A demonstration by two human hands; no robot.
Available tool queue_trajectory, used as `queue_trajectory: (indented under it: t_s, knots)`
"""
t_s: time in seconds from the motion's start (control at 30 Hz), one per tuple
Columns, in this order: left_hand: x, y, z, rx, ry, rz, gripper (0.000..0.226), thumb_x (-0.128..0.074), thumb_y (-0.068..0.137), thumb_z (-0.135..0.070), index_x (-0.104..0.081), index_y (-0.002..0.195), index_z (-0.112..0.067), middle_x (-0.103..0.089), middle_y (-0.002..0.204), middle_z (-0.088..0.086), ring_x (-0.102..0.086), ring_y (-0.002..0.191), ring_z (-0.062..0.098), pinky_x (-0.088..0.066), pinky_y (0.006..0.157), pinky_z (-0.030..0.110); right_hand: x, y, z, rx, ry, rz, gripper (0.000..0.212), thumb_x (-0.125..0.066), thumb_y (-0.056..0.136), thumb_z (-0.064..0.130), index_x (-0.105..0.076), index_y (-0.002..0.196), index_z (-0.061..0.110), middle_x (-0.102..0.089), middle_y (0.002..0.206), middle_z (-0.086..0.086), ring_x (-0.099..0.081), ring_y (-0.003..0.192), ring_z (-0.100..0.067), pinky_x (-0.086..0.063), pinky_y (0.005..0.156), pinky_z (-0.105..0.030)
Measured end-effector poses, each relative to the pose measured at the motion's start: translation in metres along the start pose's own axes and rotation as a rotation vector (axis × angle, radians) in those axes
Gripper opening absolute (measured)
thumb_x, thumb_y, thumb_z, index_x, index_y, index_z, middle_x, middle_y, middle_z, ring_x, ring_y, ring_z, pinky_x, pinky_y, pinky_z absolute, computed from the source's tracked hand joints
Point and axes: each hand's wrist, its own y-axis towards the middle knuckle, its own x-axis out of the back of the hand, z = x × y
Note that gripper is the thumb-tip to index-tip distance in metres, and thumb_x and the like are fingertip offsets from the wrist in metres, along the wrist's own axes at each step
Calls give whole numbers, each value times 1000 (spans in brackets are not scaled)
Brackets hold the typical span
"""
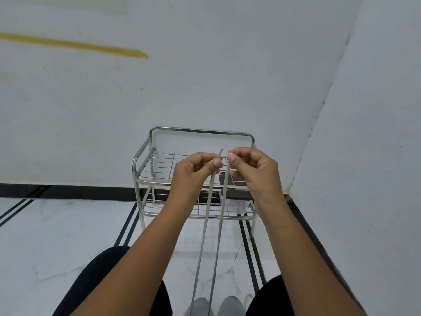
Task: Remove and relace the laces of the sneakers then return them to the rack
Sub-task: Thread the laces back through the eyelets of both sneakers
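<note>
While both arms reach forward at chest height, the left hand [196,169] pinches one end of a grey lace [206,224] between thumb and forefinger, the tip poking up past the nail, and the right hand [252,167] pinches the other end just beside it, fingers curled in. The two strands run down taut and nearly parallel between the forearms to the bottom of the view, where the toes of two grey sneakers [215,306] show on the floor between the person's dark-clad knees. Behind the hands stands a chrome wire rack [145,160] with two shelves, set against the white wall near the corner. A dark object lies on the rack's right side, partly hidden by the right hand. The white marble floor [57,236] bears thin black stripes.
</note>
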Motion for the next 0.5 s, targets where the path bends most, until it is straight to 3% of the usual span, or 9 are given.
queue_trajectory:
  t_s: [0.2,0.37,0.5]
  knots:
    - [-1,0,2,21,20,16,8,-71,84,-15,-73,91,-12,-72,81,-1,-65,78,7,-54,77,19,-1,1,-2,-34,-19,-18,7,-74,83,20,-74,90,19,-73,84,6,-67,80,-8,-57,71,-26]
    - [3,0,3,48,51,16,10,-70,85,-16,-73,94,-12,-73,88,6,-66,83,10,-55,84,24,1,1,-5,-73,23,-22,10,-74,83,21,-74,92,17,-72,85,9,-65,84,-5,-50,66,-18]
    - [2,0,2,55,49,25,6,-72,83,-18,-74,89,-16,-73,83,-3,-67,83,7,-55,84,24,1,2,-5,-110,42,-1,15,-75,82,24,-75,95,16,-72,84,11,-64,85,-4,-48,68,-19]
